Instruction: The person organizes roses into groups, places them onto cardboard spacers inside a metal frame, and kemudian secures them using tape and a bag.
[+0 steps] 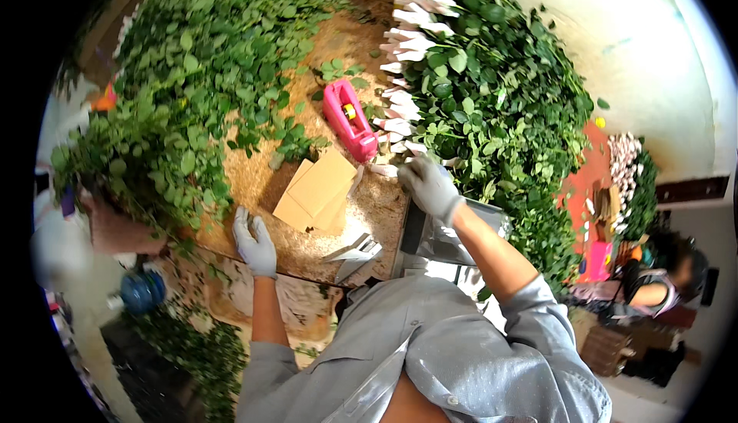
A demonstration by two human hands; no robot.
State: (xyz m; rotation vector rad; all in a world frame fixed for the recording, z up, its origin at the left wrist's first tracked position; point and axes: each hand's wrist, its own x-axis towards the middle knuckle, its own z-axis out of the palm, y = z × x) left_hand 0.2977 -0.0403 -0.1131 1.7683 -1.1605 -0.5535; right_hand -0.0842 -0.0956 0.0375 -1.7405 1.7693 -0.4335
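My left hand [255, 245], in a pale grey glove, rests at the near edge of the wooden table [296, 250], fingers apart, holding nothing visible. In the same kind of glove, my right hand [430, 190] is curled beside the nearest white-wrapped flower heads [396, 126]; what its fingers hold is hidden. A stack of tan cardboard pieces [317, 191] lies between my hands. Beyond it stands a pink tape dispenser [350, 121]. A grey stapler [355, 256] lies near my body. Clear plastic sheets [446, 242] lie below my right forearm.
Leafy green stems [207, 54] cover the table's left side. Another leafy pile [507, 85] fills the right, heads facing inward. A blue water jug [142, 292] is at lower left. At far right, a person [653, 288] is beside a red table [582, 185].
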